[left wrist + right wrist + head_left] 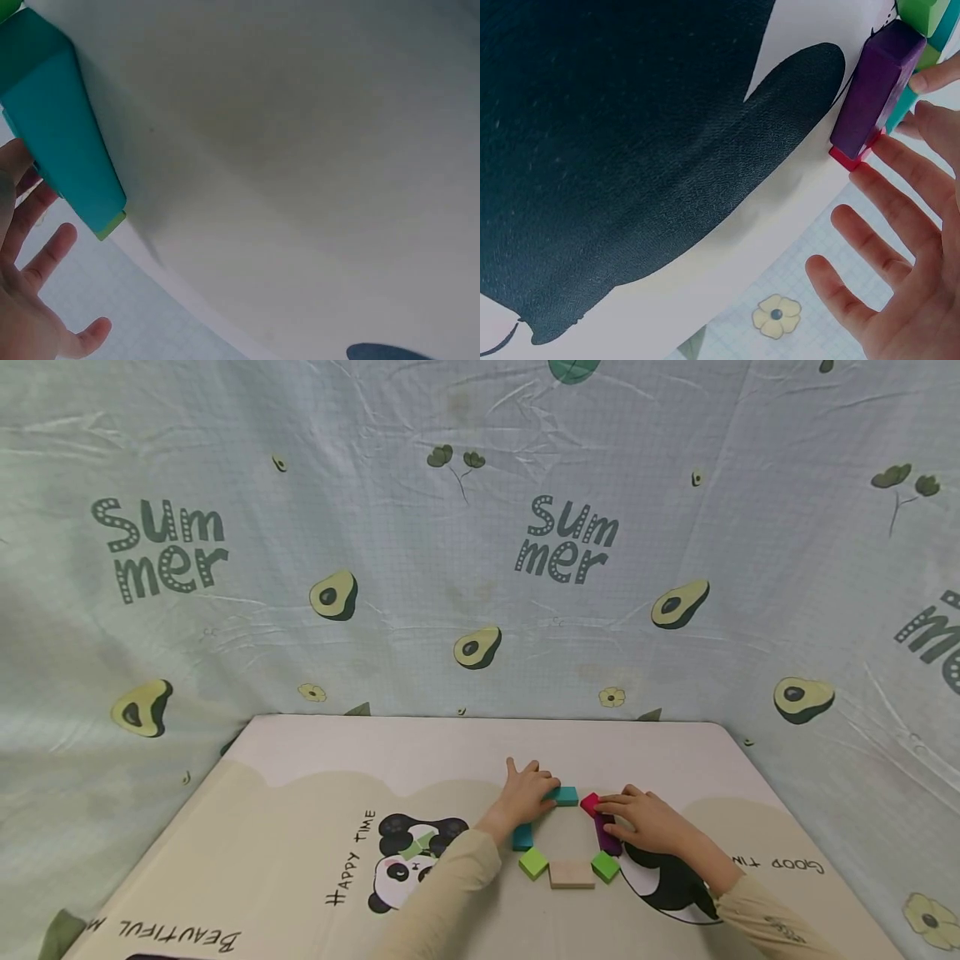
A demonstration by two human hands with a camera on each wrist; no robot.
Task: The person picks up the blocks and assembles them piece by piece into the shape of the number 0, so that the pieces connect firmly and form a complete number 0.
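Several coloured blocks form a ring on the table. My left hand (527,792) is at its far left corner, fingertips at a teal block (567,796) on the far side. Below that hand lies another teal block (522,837); in the left wrist view a sliver of green (112,225) shows beyond a teal block (64,127). My right hand (651,820) touches a red block (590,804) with extended fingertips, its thumb by the purple block (609,837). In the right wrist view its fingers are spread beside the purple block (877,90).
Two green blocks (533,863) (606,866) flank a plain wooden block (572,875) along the ring's near side. Panda drawings (408,860) and lettering decorate the tabletop (315,777). A printed avocado curtain (405,568) hangs behind and at the sides.
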